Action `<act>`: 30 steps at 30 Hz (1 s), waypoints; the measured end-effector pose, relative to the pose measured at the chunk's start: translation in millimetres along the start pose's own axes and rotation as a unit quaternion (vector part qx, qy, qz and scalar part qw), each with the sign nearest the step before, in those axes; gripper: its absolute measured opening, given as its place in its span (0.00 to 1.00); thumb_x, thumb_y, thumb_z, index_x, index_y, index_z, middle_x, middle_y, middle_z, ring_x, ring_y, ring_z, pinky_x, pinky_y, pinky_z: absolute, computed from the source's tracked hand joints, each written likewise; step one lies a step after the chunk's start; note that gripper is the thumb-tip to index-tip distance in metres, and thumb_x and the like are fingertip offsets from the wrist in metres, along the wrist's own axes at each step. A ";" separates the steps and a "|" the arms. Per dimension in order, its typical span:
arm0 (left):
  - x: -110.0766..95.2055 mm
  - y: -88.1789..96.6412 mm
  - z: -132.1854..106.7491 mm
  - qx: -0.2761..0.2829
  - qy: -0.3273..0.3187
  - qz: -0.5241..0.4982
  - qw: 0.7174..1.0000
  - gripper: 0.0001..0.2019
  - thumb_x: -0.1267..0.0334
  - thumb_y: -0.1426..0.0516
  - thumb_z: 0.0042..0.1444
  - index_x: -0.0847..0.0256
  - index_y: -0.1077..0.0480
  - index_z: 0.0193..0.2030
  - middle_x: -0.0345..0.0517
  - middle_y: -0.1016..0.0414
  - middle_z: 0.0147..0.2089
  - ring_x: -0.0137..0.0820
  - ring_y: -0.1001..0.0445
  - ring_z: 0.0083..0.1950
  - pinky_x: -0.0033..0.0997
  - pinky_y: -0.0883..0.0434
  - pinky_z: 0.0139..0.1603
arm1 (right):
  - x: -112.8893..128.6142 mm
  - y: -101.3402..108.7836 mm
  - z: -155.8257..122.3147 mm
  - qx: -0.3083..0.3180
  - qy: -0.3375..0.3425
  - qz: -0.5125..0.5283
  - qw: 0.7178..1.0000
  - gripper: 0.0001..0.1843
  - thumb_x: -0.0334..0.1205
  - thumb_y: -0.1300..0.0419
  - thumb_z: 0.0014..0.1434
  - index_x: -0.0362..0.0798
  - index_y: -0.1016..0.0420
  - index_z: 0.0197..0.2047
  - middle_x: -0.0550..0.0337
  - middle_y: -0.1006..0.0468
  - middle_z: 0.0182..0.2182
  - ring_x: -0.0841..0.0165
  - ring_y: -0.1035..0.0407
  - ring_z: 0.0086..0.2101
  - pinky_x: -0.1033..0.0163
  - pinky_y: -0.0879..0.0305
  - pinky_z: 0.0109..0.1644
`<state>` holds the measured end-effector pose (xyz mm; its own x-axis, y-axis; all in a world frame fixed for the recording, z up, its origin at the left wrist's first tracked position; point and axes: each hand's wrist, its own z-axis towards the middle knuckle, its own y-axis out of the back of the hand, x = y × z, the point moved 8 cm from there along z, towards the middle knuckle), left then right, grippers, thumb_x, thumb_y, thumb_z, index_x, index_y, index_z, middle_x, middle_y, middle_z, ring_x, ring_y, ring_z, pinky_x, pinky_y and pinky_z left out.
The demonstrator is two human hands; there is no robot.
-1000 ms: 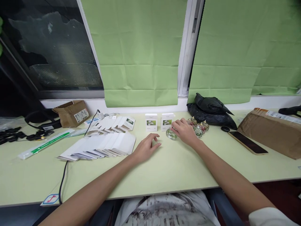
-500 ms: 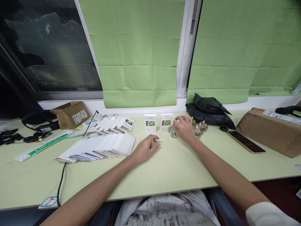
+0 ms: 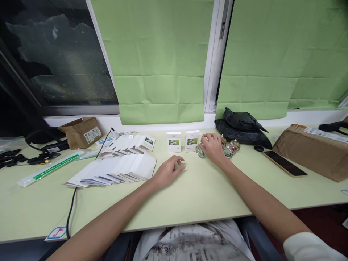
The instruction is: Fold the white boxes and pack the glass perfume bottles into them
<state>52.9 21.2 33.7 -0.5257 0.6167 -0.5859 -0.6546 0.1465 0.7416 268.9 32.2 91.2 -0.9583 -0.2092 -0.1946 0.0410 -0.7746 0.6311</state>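
Note:
My right hand (image 3: 212,148) has its fingers curled over a clear round glass ornament (image 3: 200,152) on the table; part of the ornament is hidden by the fingers. Just right of that hand lie several more shiny glass ornaments (image 3: 233,146) with gold caps. My left hand (image 3: 169,170) rests on the tabletop, fingers slightly bent and apart, holding nothing. Beyond the hands stand two small white boxes upright, a left box (image 3: 174,142) and a right box (image 3: 191,140), each with a green picture. Flat white cartons (image 3: 116,170) lie overlapping left of my left hand.
Behind the cartons is a second row of white boxes (image 3: 130,144). An open brown carton (image 3: 81,133) sits at the back left. Toward the right are black plastic bags (image 3: 243,128), a phone (image 3: 284,164) and a large brown parcel (image 3: 310,152). A black cable (image 3: 71,212) crosses the left side.
The glass ornament under my right hand has shifted or turned very slightly, and the fingers with it. My left hand stays where it was.

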 end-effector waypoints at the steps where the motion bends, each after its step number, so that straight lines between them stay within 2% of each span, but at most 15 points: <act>1: -0.3 0.0 -0.1 -0.001 -0.001 0.000 1.000 0.14 0.52 0.45 0.68 0.52 0.30 0.56 0.41 0.25 0.48 0.27 0.31 0.31 0.32 0.32 0.37 | -2.1 2.3 0.4 -0.005 -0.005 0.016 1.000 0.09 0.43 0.42 0.71 0.47 0.25 0.48 0.47 0.23 0.51 0.52 0.38 0.52 0.51 0.46 0.53; 4: -2.1 0.2 -1.0 -0.003 -0.004 0.000 1.000 0.14 0.51 0.46 0.69 0.53 0.30 0.56 0.41 0.25 0.48 0.28 0.30 0.32 0.32 0.32 0.37 | -15.6 18.3 1.3 -0.057 -0.047 0.063 0.995 0.13 0.44 0.46 0.73 0.47 0.26 0.52 0.47 0.23 0.51 0.54 0.36 0.51 0.52 0.45 0.53; 7: -2.1 2.7 -1.3 -0.001 -0.005 0.015 1.000 0.15 0.50 0.47 0.69 0.52 0.30 0.57 0.41 0.25 0.49 0.28 0.29 0.32 0.33 0.31 0.37 | -32.4 36.3 -0.6 -0.119 -0.108 0.090 0.983 0.15 0.41 0.50 0.74 0.46 0.27 0.54 0.45 0.23 0.49 0.53 0.36 0.50 0.51 0.44 0.52; 9: -2.0 8.4 0.4 -0.007 -0.016 0.054 0.998 0.15 0.50 0.48 0.70 0.51 0.30 0.57 0.42 0.25 0.51 0.31 0.27 0.35 0.35 0.30 0.40 | -34.3 40.9 -2.0 -0.134 -0.113 0.115 0.978 0.15 0.40 0.51 0.74 0.46 0.26 0.53 0.45 0.22 0.45 0.54 0.34 0.47 0.51 0.43 0.52; 11: -2.8 17.4 3.2 -0.023 -0.043 0.124 0.991 0.14 0.52 0.50 0.71 0.51 0.30 0.56 0.46 0.25 0.52 0.36 0.25 0.43 0.38 0.29 0.46 | -26.9 39.2 -3.2 -0.130 -0.090 0.156 0.975 0.15 0.39 0.52 0.73 0.47 0.25 0.51 0.47 0.22 0.42 0.55 0.33 0.44 0.52 0.41 0.52; 14: 1.2 33.0 6.4 -0.062 -0.046 0.267 0.960 0.14 0.56 0.51 0.72 0.54 0.28 0.55 0.54 0.25 0.52 0.47 0.28 0.55 0.49 0.34 0.57 | -5.1 27.1 -6.3 -0.082 -0.055 0.232 0.968 0.15 0.40 0.53 0.74 0.48 0.25 0.51 0.49 0.20 0.41 0.59 0.29 0.42 0.56 0.37 0.50; 17: 11.2 45.6 3.5 -0.096 0.018 0.395 0.914 0.16 0.59 0.52 0.70 0.59 0.29 0.58 0.63 0.27 0.55 0.55 0.33 0.60 0.59 0.39 0.62 | 21.2 8.0 -11.5 0.018 -0.042 0.274 0.961 0.16 0.40 0.53 0.74 0.49 0.25 0.52 0.56 0.19 0.34 0.64 0.28 0.33 0.61 0.38 0.41; 21: 20.0 45.5 -6.2 -0.082 0.087 0.466 0.877 0.19 0.64 0.51 0.68 0.65 0.30 0.61 0.68 0.28 0.57 0.60 0.36 0.63 0.70 0.49 0.67 | 50.0 -8.4 -19.8 0.131 -0.003 0.293 0.947 0.13 0.40 0.49 0.74 0.52 0.24 0.50 0.62 0.20 0.29 0.66 0.29 0.29 0.64 0.41 0.37; 26: 27.0 36.8 -13.6 -0.030 0.129 0.512 0.849 0.24 0.72 0.51 0.62 0.62 0.30 0.64 0.69 0.32 0.65 0.65 0.45 0.71 0.82 0.57 0.66 | 54.2 -13.9 -23.7 0.174 -0.002 0.310 0.935 0.12 0.40 0.47 0.73 0.53 0.22 0.51 0.59 0.17 0.35 0.65 0.26 0.34 0.63 0.39 0.40; 30: 31.3 35.4 -17.5 -0.009 0.144 0.533 0.834 0.26 0.73 0.50 0.60 0.63 0.31 0.65 0.71 0.37 0.69 0.68 0.50 0.74 0.85 0.52 0.62 | 51.3 -15.3 -24.0 0.188 -0.009 0.309 0.932 0.13 0.41 0.47 0.74 0.53 0.22 0.52 0.59 0.17 0.34 0.65 0.26 0.34 0.62 0.39 0.40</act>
<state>3.7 32.1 36.0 -0.9214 0.1766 0.3462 0.2608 -0.3796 0.8876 225.9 19.0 53.6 -0.7890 -0.5337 0.3045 0.4888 -0.2448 0.8374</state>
